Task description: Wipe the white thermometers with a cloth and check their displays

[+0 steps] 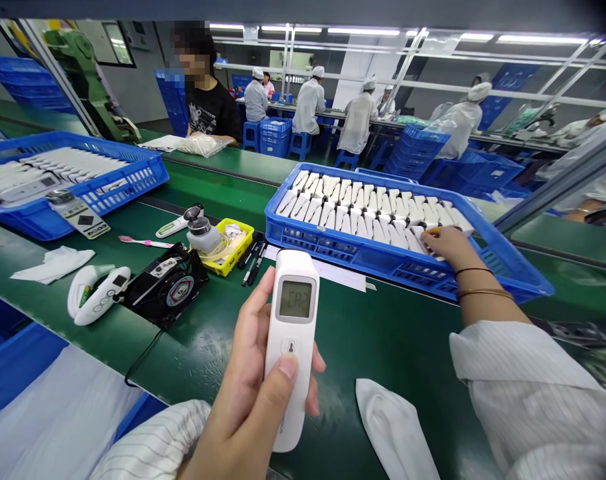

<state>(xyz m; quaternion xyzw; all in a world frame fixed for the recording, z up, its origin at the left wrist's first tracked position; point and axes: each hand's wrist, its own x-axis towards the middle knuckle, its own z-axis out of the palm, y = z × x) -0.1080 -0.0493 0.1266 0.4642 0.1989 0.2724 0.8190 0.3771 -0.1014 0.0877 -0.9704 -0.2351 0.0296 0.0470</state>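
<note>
My left hand (263, 373) is wrapped round a white infrared thermometer (293, 393), held upright over the bench, its grey screen facing me. The thumb presses on the button below the screen. My right hand (450, 245) reaches to the near right side of a blue crate (333, 250). Its fingers are closed on one of the white thermometers (417, 239) there; the fingertips are partly hidden. Inside the crate, several such thermometers lie side by side in two rows. Below, between my arms, a white cloth piece (393, 427) lies on the green bench (333, 360).
To the left are a black fan (177, 293), a white handheld device (100, 297), a toothbrush (145, 242), a yellow tray (240, 250), black pens (255, 262) and a tissue (55, 265). Another blue crate (133, 183) stands at far left. A person (210, 100) is across the bench.
</note>
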